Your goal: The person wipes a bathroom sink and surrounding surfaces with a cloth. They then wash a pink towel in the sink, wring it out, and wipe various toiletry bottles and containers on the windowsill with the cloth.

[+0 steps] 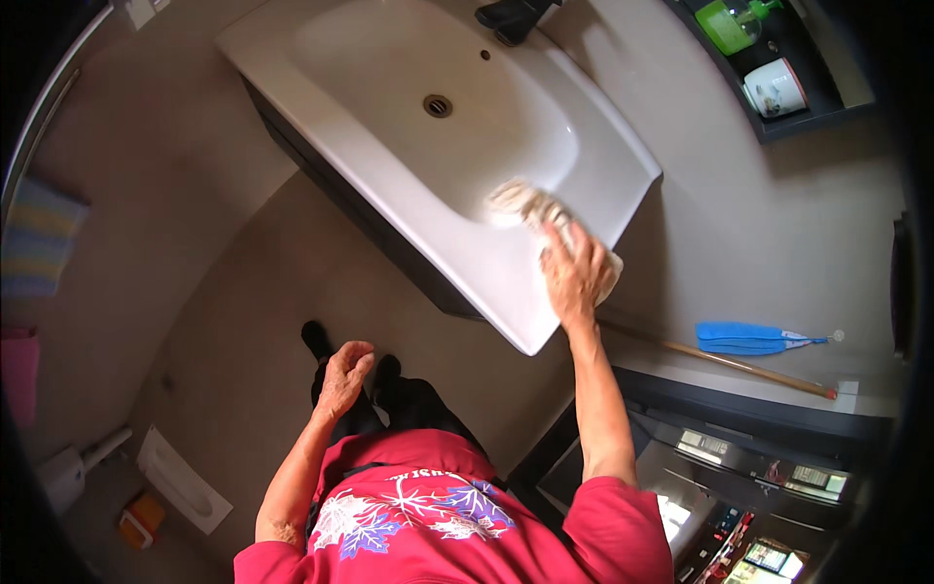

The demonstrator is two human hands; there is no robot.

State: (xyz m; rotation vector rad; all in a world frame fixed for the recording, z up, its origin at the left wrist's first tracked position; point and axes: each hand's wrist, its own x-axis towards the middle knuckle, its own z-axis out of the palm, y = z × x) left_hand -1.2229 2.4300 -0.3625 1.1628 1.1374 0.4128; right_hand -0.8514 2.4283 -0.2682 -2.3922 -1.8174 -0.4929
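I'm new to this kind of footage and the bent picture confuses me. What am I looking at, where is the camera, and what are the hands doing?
There is no machine here: a person works with two bare hands. The one picture comes from a wide fisheye camera worn on the person's head, looking down, so straight edges bend near the rim and you see the person's red shirt and forearms from above.

The right hand presses a pale cloth onto the near rim of a white sink. The left hand hangs free near the legs, holding nothing.

Behind the sink is a dark tap. To the right, a shelf holds a green bottle and a cup. A blue duster and a wooden stick lie on the ledge beside the sink.
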